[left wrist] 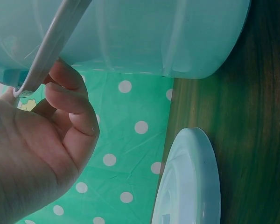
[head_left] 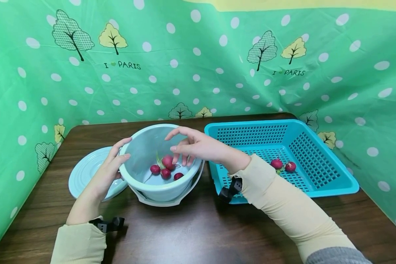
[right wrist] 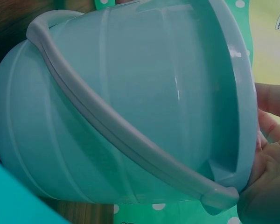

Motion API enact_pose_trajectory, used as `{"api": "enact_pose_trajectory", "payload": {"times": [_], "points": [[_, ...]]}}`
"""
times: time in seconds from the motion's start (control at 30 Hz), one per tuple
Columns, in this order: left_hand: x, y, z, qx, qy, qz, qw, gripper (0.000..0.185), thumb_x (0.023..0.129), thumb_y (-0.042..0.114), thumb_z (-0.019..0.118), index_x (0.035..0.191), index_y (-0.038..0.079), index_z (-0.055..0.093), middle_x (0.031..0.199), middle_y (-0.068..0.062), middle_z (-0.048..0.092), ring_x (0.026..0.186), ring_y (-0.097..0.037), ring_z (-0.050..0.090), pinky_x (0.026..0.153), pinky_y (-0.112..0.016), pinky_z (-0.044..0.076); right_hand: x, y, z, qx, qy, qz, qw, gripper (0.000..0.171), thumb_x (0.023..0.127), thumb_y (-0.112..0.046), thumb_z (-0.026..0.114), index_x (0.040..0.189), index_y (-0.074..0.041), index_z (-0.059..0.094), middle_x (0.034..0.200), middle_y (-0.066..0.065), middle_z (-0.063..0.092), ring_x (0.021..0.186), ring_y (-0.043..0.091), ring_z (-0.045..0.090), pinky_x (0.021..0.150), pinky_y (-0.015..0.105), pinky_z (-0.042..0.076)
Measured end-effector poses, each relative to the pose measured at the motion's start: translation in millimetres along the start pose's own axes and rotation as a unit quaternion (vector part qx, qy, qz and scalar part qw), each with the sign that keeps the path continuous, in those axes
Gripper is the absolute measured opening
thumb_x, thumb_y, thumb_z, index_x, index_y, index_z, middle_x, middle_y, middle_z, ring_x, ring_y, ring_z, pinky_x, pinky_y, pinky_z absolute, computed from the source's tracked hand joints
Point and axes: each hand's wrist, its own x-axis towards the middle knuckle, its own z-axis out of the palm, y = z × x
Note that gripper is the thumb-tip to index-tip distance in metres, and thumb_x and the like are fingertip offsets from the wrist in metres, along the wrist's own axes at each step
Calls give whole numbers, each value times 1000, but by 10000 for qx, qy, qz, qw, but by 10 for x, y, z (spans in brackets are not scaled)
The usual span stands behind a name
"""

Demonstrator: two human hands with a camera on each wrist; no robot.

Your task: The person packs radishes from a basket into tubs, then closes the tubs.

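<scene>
Both sleeved arms reach over the worktop (head_left: 184, 227). Left hand (head_left: 107, 172) rests relaxed against the pail (head_left: 158, 190) rim; right hand (head_left: 193, 146) hovers, grip released, above the radishes (head_left: 166, 167) inside. Lid (head_left: 82, 172) lies just left.

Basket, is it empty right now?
No, two radishes lie in the basket near its left side.

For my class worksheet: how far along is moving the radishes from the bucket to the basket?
Done: two radishes lie in the basket; the lid is off. In hand: the left hand steadies the bucket while the right hand reaches in. Left: four bucket radishes.
</scene>
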Motion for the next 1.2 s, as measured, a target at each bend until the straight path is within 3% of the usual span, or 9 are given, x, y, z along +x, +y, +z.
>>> {"api": "enact_pose_trajectory", "payload": {"times": [0.13, 0.33, 0.5, 0.6, 0.8, 1.2], "points": [[4, -2, 2, 13, -16, 8, 10000, 56, 105, 41, 36, 157, 31, 18, 158, -12, 18, 119, -34, 48, 84, -36, 49, -17, 3, -6, -6, 28, -25, 10000, 36, 99, -13, 58, 134, -11, 48, 90, 22, 69, 70, 33, 65, 65, 36, 56], [5, -5, 2, 55, -37, 16, 10000, 55, 105, 41, 36, 156, 31, 18, 157, -12, 20, 112, -26, 52, 82, -36, 50, -49, 4, 0, -42, 98, 16, 9999, 38, 98, -14, 59, 135, -10, 48, 93, 18, 71, 74, 36, 64, 66, 39, 57], [3, -1, 8, 44, -21, 32, 10000, 55, 105, 41, 36, 156, 31, 18, 157, -12, 20, 117, -32, 49, 84, -36, 49, -81, 6, 0, 104, 299, -20, 9995, 35, 98, -14, 60, 132, -11, 51, 90, 12, 71, 71, 27, 64, 67, 43, 57], [2, 5, 11, 16, -26, 35, 10000, 55, 105, 41, 36, 157, 32, 18, 158, -12, 20, 120, -35, 47, 85, -36, 48, -138, -9, 2, 357, 546, -31, 9979, 31, 98, -14, 60, 129, -11, 54, 87, 10, 70, 68, 23, 63, 63, 40, 56], [11, 14, 15, -1, -39, 59, 10000, 55, 105, 41, 36, 156, 32, 18, 158, -12, 19, 119, -34, 48, 84, -35, 49, -339, -43, -15, 622, 1021, -92, 9928, 29, 98, -11, 59, 126, -6, 55, 82, 8, 67, 61, 20, 61, 54, 31, 52], [5, 0, 2, -18, -16, -19, 10000, 56, 105, 43, 36, 157, 32, 17, 158, -12, 19, 119, -32, 49, 83, -32, 50, -846, 80, -156, 224, 1332, 89, 9908, 26, 98, -14, 60, 121, -3, 58, 78, 11, 65, 62, 27, 62, 57, 35, 54]]}}
